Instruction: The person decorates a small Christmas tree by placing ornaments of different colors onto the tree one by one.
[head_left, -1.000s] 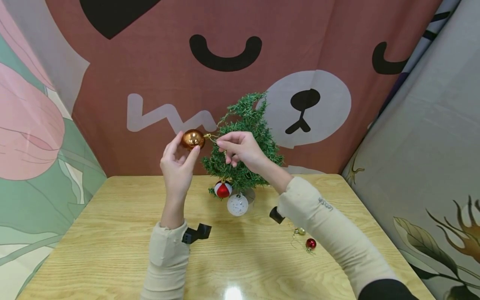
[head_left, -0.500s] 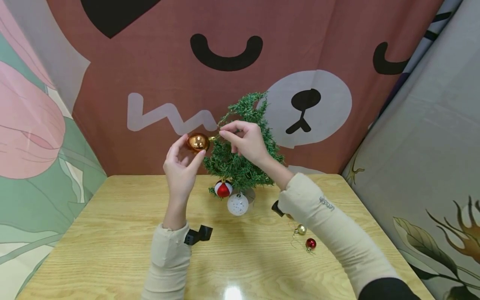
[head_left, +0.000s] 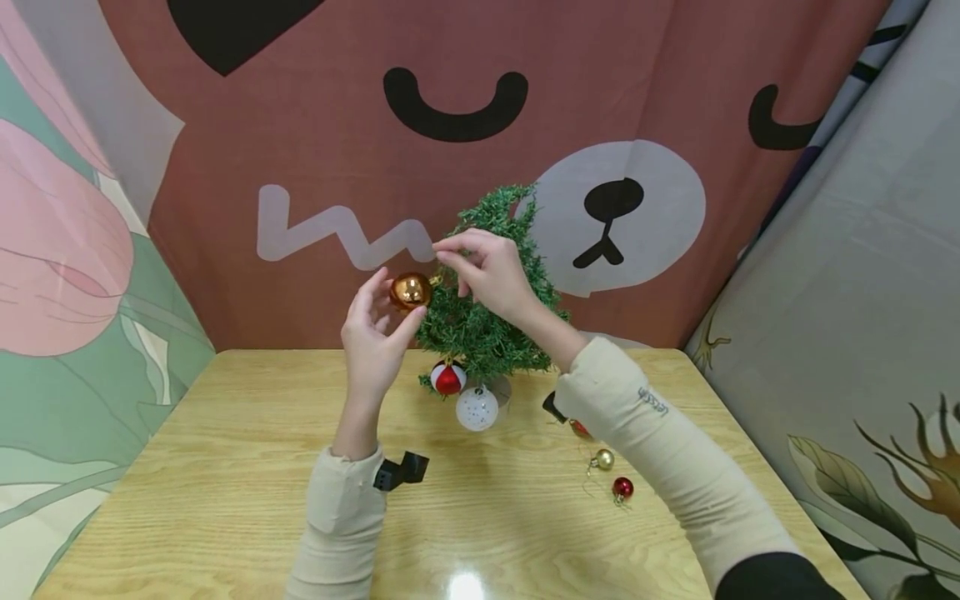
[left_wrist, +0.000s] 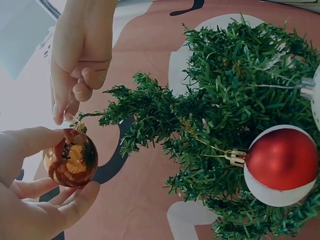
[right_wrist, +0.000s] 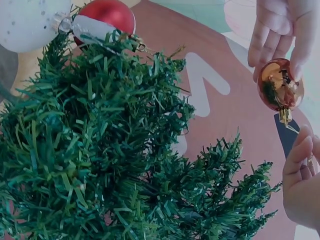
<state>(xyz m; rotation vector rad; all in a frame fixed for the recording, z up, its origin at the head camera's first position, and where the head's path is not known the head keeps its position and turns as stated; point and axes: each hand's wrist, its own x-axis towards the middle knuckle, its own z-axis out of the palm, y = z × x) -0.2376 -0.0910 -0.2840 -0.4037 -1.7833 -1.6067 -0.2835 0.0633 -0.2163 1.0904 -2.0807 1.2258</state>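
Note:
My left hand (head_left: 377, 350) grips a shiny copper-gold Christmas ball (head_left: 411, 292) between thumb and fingers, left of a small green artificial tree (head_left: 483, 325). In the right wrist view a thin gold string (right_wrist: 292, 128) runs from the ball's cap to my right hand (right_wrist: 302, 185), which pinches it between thumb and forefinger. By a branch tip (left_wrist: 112, 115) in the left wrist view, the cap and string sit close; whether the string is round the branch I cannot tell. A red and white ball (left_wrist: 282, 165) and a white speckled ball (head_left: 477, 409) hang low on the tree.
A small gold ball (head_left: 603, 459) and a small red ball (head_left: 622, 489) lie on the wooden table (head_left: 225, 467) at right. Another red ornament (head_left: 580, 428) is partly hidden by the right sleeve. A printed curtain (head_left: 315, 150) hangs behind the tree.
My left hand has moved right with the copper-gold ball, closer to the tree. My right hand has risen while pinching the string. The red ornament beside the right sleeve has come into view.

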